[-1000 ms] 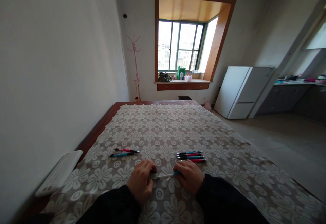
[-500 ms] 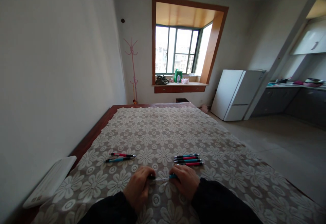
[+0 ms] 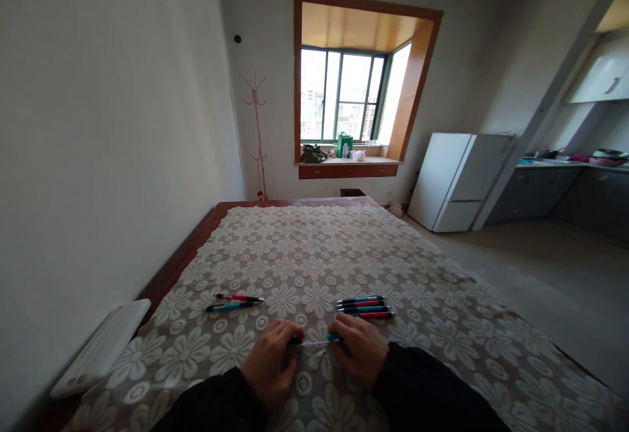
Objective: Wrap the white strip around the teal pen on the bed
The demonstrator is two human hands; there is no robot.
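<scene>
- Blue-tipped pen [image 3: 314,341] is gripped at both ends, left hand [image 3: 269,365] and right hand [image 3: 361,355] closed; assembly seems underway.
- Four pens [image 3: 364,306] lie at one o'clock.
- A straight push together is judged next.

Two bare hands: left hand [image 3: 268,363], right hand [image 3: 360,355]. Long black sleeves [image 3: 422,389] cover both forearms to the wrists. No rings or watch visible.

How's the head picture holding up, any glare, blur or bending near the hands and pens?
Head view: the window is blown out and everything nearer is dim; straight walls bow toward the edges; the left hand, right hand and the pen between them are small, soft and in shade, but the pens still show colour.
</scene>
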